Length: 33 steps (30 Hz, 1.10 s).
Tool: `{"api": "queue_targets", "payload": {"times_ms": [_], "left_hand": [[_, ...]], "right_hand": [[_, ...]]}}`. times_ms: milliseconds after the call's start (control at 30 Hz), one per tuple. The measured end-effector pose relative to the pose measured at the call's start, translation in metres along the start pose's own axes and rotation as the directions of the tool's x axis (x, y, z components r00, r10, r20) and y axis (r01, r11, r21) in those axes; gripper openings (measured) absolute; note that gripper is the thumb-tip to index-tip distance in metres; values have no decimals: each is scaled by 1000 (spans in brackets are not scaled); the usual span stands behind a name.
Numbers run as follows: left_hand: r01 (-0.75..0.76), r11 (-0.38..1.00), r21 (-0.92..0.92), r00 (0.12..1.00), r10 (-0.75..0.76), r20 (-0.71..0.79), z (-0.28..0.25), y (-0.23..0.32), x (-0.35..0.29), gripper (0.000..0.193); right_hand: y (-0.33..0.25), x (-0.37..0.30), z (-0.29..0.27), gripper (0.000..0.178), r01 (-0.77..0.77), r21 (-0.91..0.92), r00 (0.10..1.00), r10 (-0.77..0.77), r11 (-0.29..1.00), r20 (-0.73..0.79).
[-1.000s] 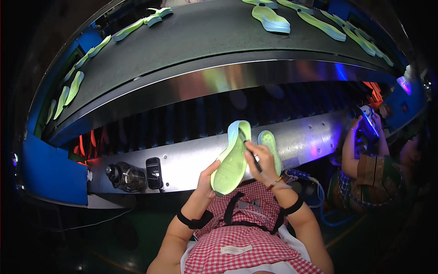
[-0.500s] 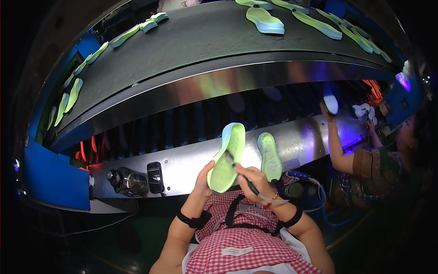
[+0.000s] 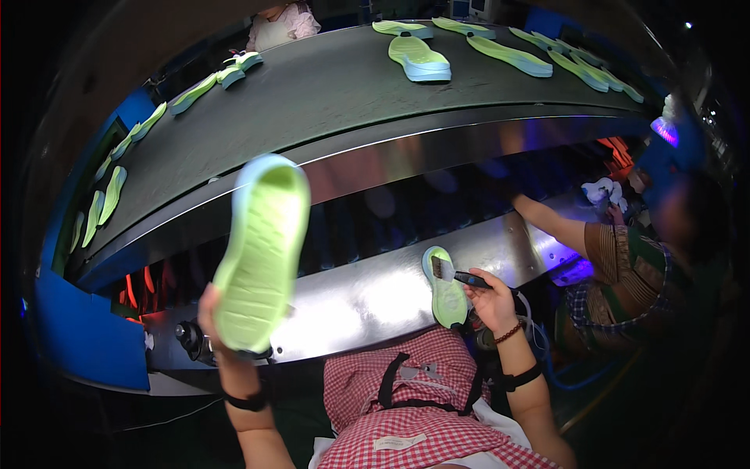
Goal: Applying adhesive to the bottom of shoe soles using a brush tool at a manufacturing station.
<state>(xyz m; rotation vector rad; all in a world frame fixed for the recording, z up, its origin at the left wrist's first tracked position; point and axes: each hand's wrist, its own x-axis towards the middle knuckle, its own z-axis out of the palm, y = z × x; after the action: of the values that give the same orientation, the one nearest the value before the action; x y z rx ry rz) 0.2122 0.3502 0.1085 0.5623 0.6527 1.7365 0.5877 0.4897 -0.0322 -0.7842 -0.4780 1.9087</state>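
Observation:
My left hand (image 3: 211, 316), blurred by motion, grips a lime-green shoe sole (image 3: 262, 254) with a pale blue edge. This sole is raised off to the left, its hollow inner side facing me. My right hand (image 3: 495, 303) is closed round the dark handle of a flat brush (image 3: 472, 279). The brush's bristles lie over the upper part of a second green sole (image 3: 448, 303) on the metal ledge; whether they touch it I cannot tell.
Beyond the metal ledge (image 3: 367, 293) runs a dark conveyor belt (image 3: 336, 94) carrying several soles (image 3: 418, 59). A dark bottle (image 3: 190, 338) stands at the left. To the right a co-worker's arm (image 3: 555, 227) reaches over the ledge. Another person (image 3: 283, 27) is across the belt.
My left hand has carried its sole up and to the left. The brush has left that sole and moved right, over the one on the ledge. The co-worker's arm has shifted too.

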Motion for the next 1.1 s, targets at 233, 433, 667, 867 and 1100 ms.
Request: {"api": "queue_targets", "payload": {"times_ms": [233, 433, 667, 867, 1100], "left_hand": [[-704, 571, -421, 709, 532, -464, -69, 137, 108, 59], [-327, -196, 924, 490, 801, 343, -23, 19, 151, 35], [-28, -658, 752, 250, 724, 643, -25, -27, 170, 25], [-45, -647, 761, 271, 725, 633, -30, -27, 166, 23], [-71, -656, 752, 182, 733, 656, -33, -28, 172, 24]], "right_hand": [[56, 42, -60, 20, -17, 319, 937, 126, 947, -326], [81, 61, -59, 27, 126, 401, 875, 89, 907, -475], [108, 70, -55, 23, 63, 413, 934, 92, 908, -345], [115, 70, -67, 34, 3, 390, 902, 166, 921, -398], [112, 72, -68, 42, -25, 387, 870, 211, 922, -445]]}}
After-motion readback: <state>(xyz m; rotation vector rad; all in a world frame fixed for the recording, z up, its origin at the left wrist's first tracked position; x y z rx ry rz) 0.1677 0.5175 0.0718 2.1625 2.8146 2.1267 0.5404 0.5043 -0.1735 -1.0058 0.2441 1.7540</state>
